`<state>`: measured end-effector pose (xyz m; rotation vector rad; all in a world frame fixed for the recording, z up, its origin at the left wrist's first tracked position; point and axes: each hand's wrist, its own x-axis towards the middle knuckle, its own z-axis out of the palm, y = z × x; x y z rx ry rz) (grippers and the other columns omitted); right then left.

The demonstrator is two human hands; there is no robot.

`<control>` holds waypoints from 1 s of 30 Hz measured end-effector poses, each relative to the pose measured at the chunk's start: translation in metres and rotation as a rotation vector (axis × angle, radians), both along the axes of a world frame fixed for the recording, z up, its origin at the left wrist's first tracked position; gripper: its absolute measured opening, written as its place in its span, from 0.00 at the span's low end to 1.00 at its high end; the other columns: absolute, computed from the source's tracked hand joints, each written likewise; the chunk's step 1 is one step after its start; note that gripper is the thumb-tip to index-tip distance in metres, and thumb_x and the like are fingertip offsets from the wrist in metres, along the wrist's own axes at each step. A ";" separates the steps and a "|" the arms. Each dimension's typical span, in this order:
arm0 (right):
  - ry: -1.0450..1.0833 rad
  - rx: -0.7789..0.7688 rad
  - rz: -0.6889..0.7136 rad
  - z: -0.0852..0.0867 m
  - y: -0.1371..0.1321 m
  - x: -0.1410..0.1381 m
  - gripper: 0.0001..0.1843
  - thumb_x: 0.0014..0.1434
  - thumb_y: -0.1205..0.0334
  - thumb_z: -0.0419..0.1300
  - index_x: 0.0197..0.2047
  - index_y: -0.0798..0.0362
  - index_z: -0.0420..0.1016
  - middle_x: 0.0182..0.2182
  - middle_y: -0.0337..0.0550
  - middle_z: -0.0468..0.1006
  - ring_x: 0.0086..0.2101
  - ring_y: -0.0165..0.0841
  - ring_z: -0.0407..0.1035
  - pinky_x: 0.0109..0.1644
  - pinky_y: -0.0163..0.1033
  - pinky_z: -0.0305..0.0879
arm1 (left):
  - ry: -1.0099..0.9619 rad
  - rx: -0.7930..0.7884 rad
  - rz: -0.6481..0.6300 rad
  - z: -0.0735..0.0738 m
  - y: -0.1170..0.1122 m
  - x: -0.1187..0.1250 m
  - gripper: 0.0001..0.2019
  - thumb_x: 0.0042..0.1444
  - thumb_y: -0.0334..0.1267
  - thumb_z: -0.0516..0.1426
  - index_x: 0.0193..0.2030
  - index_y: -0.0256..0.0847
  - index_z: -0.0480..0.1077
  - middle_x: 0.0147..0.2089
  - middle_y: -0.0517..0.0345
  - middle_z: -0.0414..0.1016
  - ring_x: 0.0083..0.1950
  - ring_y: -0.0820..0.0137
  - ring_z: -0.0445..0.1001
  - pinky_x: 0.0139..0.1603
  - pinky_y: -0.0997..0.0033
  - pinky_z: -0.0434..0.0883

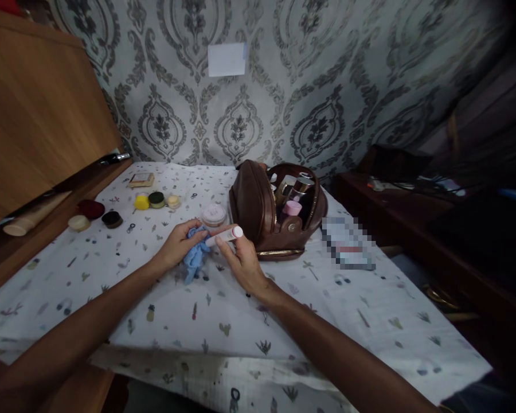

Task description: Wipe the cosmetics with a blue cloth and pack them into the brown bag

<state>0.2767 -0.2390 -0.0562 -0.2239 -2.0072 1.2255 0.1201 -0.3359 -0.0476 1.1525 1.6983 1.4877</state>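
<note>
My left hand [181,244] is closed around a crumpled blue cloth [193,261]. The cloth hangs below the fingers and touches one end of a slim white cosmetic tube [223,235] with a reddish end. My right hand [246,261] grips that tube, which lies slanted between both hands. Just behind them sits a round, clear-lidded jar [214,214]. To the right of it stands a brown leather makeup bag [258,212], unzipped. Inside the bag are several bottles, among them one with a pink cap [292,207] and one with a shiny cap [303,186].
Small cosmetic pots, including a yellow one [141,201] and a dark-lidded one [156,199], stand at the left. A wooden cabinet [47,109] borders that side. Right of the bag lies a blurred flat object [348,244]. A patterned cloth [223,327] covers the table.
</note>
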 end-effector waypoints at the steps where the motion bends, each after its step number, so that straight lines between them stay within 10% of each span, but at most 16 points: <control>1: -0.032 0.048 -0.040 -0.001 0.000 0.000 0.09 0.67 0.56 0.53 0.42 0.51 0.70 0.36 0.43 0.76 0.38 0.36 0.70 0.47 0.42 0.65 | 0.111 0.021 0.040 0.003 -0.002 0.002 0.18 0.55 0.54 0.60 0.36 0.38 0.71 0.29 0.63 0.70 0.31 0.72 0.68 0.32 0.75 0.66; 5: -0.215 0.272 -0.087 -0.005 0.002 -0.001 0.06 0.65 0.59 0.52 0.38 0.52 0.65 0.32 0.43 0.72 0.32 0.35 0.65 0.39 0.39 0.62 | 0.347 0.118 0.127 0.016 -0.010 0.008 0.17 0.64 0.52 0.52 0.43 0.40 0.71 0.33 0.61 0.72 0.34 0.71 0.69 0.35 0.74 0.68; 9: -0.328 0.389 -0.022 -0.009 0.001 -0.003 0.05 0.62 0.64 0.54 0.33 0.51 0.63 0.30 0.41 0.70 0.30 0.33 0.63 0.37 0.37 0.59 | 0.526 0.140 -0.052 0.021 -0.012 0.012 0.15 0.64 0.48 0.52 0.47 0.40 0.71 0.40 0.57 0.75 0.41 0.69 0.72 0.44 0.72 0.68; 20: -0.381 0.400 0.048 0.018 -0.016 0.013 0.04 0.67 0.64 0.50 0.37 0.50 0.61 0.26 0.34 0.66 0.27 0.30 0.63 0.33 0.34 0.58 | 0.760 0.187 0.068 0.016 -0.011 0.013 0.18 0.63 0.43 0.53 0.23 0.41 0.55 0.22 0.67 0.57 0.25 0.75 0.58 0.30 0.76 0.59; 26: -0.260 0.254 0.138 0.030 -0.011 0.031 0.05 0.67 0.62 0.52 0.36 0.49 0.60 0.27 0.34 0.67 0.28 0.29 0.65 0.32 0.33 0.61 | 0.527 0.162 0.166 0.027 -0.009 0.018 0.19 0.65 0.46 0.52 0.24 0.41 0.55 0.20 0.68 0.58 0.22 0.77 0.59 0.23 0.78 0.57; 30: -0.096 0.140 0.089 0.050 0.006 0.064 0.08 0.65 0.56 0.58 0.37 0.51 0.67 0.31 0.37 0.72 0.32 0.31 0.69 0.35 0.34 0.66 | 0.704 0.198 -0.029 0.044 -0.001 0.031 0.14 0.68 0.44 0.49 0.39 0.39 0.70 0.24 0.65 0.69 0.23 0.76 0.66 0.26 0.78 0.63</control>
